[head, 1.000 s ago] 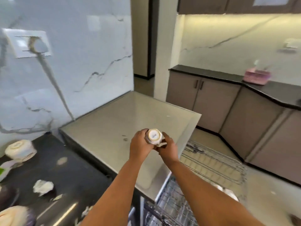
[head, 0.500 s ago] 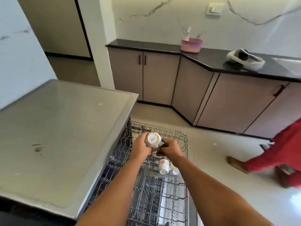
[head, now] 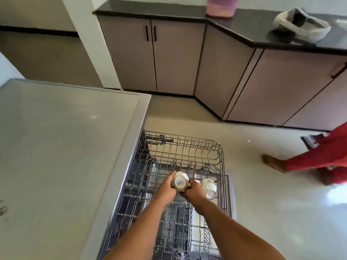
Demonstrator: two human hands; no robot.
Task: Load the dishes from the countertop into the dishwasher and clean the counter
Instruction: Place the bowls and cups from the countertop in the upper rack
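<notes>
Both hands are wrapped round one white cup point(head: 180, 182), left hand point(head: 167, 187) cupping its left side and right hand point(head: 193, 190) clamped on the near right edge, so the grip is firmly closed on that cup from both sides. It's held upside down, base and maker's stamp facing up, which looks like the right way to go in so water drains off. Now the big picture: the steel table point(head: 62, 147) fills the left, its front edge running right alongside the pulled-out dishwasher rack point(head: 187, 149), and that wire rack stretches from the near bottom of view out to its far rim. The cup hovers over the middle of the rack, low among the wires; whether it already touches them I can't tell. Just to its right, two more white cups point(head: 208, 187) sit inverted and tilted in the rack, so this one seems headed for the slot beside them, keeping the row tidy. Far behind, a dark worktop point(head: 169, 10) carries a pink tub point(head: 220, 6) and a crumpled bag point(head: 300, 25). At the right edge, someone in red clothing point(head: 323, 158) stands on the floor.
</notes>
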